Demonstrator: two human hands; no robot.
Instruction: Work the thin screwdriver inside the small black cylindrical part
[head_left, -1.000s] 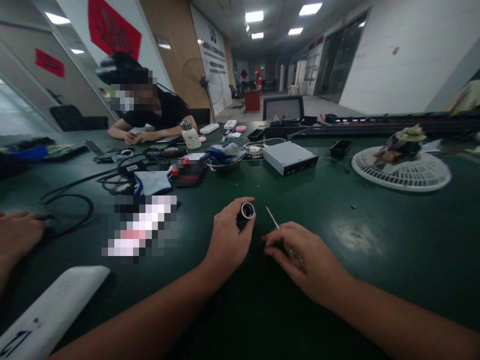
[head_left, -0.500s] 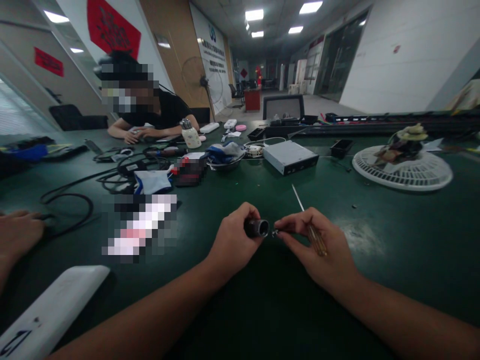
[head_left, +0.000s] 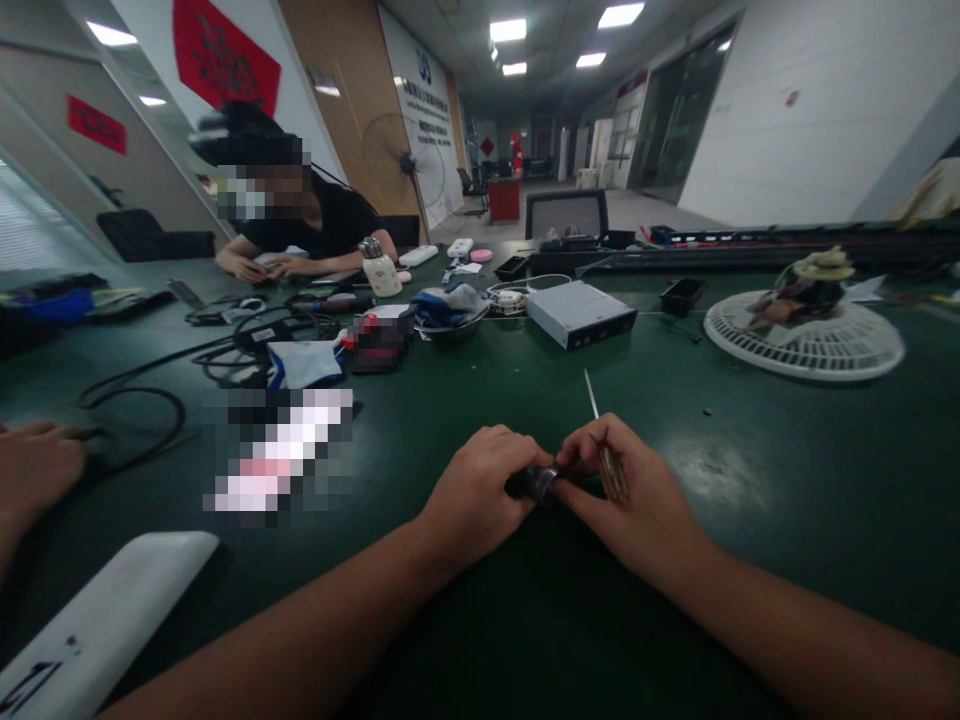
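My left hand (head_left: 480, 490) is wrapped round a short dark cylinder (head_left: 541, 482), whose end points toward my right hand. The fingertips of my right hand (head_left: 630, 490) meet that end; whatever small piece they may pinch is hidden. Held in the same right hand is a screwdriver (head_left: 613, 474) with a clear amber handle, its thin metal shaft pointing up and away over the green table (head_left: 480, 400).
Ahead stand a silver disc drive (head_left: 579, 310), a bowl with cloth (head_left: 450, 310) and a white fan guard (head_left: 806, 335). Cables and a white case (head_left: 112, 620) lie left. Another person's hand (head_left: 45, 465) rests at the left edge; someone sits across the table.
Both hands have come together, and my right fingertips now touch the cylinder's end. The cylinder has turned slightly, hiding its opening. The screwdriver has shifted a little left with my right hand.
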